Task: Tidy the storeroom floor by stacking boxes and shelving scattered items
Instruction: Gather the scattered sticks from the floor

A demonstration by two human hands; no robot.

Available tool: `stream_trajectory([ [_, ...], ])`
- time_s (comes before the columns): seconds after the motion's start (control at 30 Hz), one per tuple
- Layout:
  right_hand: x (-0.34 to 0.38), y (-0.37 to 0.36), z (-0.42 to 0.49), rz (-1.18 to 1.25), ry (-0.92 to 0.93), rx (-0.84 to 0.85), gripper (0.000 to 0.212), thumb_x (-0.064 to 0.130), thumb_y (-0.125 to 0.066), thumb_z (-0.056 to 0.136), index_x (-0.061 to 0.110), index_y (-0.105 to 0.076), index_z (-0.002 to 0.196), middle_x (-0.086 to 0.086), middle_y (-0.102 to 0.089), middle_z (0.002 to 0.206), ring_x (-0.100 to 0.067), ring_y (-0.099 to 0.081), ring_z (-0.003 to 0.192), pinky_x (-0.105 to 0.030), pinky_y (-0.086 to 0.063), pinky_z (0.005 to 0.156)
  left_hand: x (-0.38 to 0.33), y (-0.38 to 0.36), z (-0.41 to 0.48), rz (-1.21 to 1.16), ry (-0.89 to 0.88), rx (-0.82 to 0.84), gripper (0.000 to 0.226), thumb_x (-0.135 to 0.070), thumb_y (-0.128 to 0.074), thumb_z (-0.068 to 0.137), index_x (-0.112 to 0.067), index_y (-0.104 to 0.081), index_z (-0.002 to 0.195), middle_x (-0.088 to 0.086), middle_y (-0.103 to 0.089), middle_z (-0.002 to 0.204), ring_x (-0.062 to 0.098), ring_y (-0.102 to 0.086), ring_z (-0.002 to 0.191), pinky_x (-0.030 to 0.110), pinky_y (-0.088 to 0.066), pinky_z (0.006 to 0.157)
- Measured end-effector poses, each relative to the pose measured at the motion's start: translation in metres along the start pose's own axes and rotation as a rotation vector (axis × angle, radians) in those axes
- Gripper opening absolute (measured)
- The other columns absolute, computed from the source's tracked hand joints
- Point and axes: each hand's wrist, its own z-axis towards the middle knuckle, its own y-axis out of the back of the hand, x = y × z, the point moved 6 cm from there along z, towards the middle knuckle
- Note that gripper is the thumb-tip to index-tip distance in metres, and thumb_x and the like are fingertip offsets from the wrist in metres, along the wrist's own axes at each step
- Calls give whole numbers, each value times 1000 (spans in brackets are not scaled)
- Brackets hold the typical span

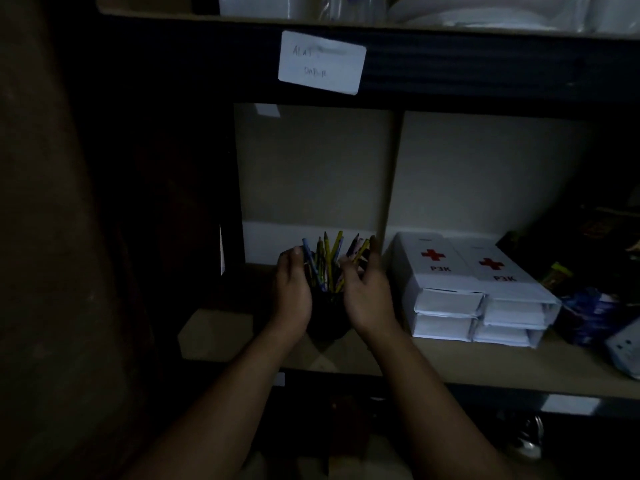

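Note:
A black cup (327, 320) full of coloured pencils (329, 261) stands on the left part of the wooden shelf (485, 362). My left hand (291, 292) lies against the cup's left side, its fingertips bent loosely toward the pencils. To the right of the cup is my right hand (367, 296), fingers spread and nearly straight, touching the pencil tips. The two hands flank the cup and neither plainly grips it. The light is very dim.
Stacked white first-aid boxes (474, 292) with red crosses sit just right of the cup. Dark packets and a blue bag (588, 306) fill the far right. A white label (322, 62) hangs on the shelf beam above. A dark upright post (228, 202) bounds the left.

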Motion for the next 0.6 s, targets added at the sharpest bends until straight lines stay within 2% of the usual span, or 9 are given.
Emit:
stream_trajectory([
  [0.07,10,9,-10,-26,75,-109,63,36,-58,100,30,-32,157,4,-51,147,-1,-55,115,-8,-46,90,7,8,-2,13,-6,-62,32,-41,-36,109,-23,-62,115,-6,-69,107,10,-65,99,26,-50,79],
  [0.1,15,16,-14,-48,123,-198,56,32,-60,99,29,-39,151,5,-52,143,0,-54,113,-8,-46,88,10,12,-2,-13,2,-93,31,-40,-38,108,-23,-63,113,-3,-69,108,14,-66,101,32,-53,84],
  [0.13,20,23,-18,-73,184,-297,49,28,-62,96,28,-47,143,4,-54,136,-4,-54,114,-17,-50,91,9,15,-4,-29,1,-123,29,-38,-40,108,-21,-63,111,-1,-69,109,17,-66,102,34,-53,87],
  [0.2,34,32,-30,-87,314,-440,33,18,-62,90,25,-57,122,5,-57,116,-14,-58,107,-38,-54,88,3,22,-10,-13,-23,-172,27,-33,-42,108,-15,-63,109,0,-68,106,16,-64,99,21,-50,81],
  [0.27,49,32,-41,-69,397,-453,24,7,-60,86,21,-58,105,3,-57,100,-20,-59,94,-43,-53,77,-4,31,-19,0,-2,-245,23,-31,-44,108,-14,-59,111,-7,-64,101,3,-60,92,11,-43,68],
  [0.33,70,27,-56,-59,400,-391,22,-1,-60,82,17,-57,95,2,-58,92,-22,-58,87,-40,-51,73,-16,46,-34,56,12,-332,15,-29,-46,108,-17,-54,107,-10,-59,93,-11,-53,82,17,-39,70],
  [0.47,83,12,-87,-173,175,-143,23,7,-62,78,22,-54,94,3,-54,84,-20,-56,81,-41,-50,73,-35,93,-78,364,56,-508,17,-24,-54,102,-8,-59,97,3,-59,89,-2,-52,77,23,-43,73],
  [0.53,81,8,-99,-247,41,41,25,20,-61,77,26,-53,100,2,-56,87,-22,-58,81,-41,-52,73,-42,113,-101,549,124,-424,18,-37,-54,95,-19,-57,96,5,-59,99,14,-57,88,36,-50,83],
  [0.6,85,4,-107,-368,-64,226,37,30,-64,79,22,-54,114,-3,-60,98,-26,-60,87,-37,-51,73,-54,131,-126,713,249,-284,27,-48,-55,91,-24,-57,102,5,-57,112,27,-59,100,42,-51,88],
])
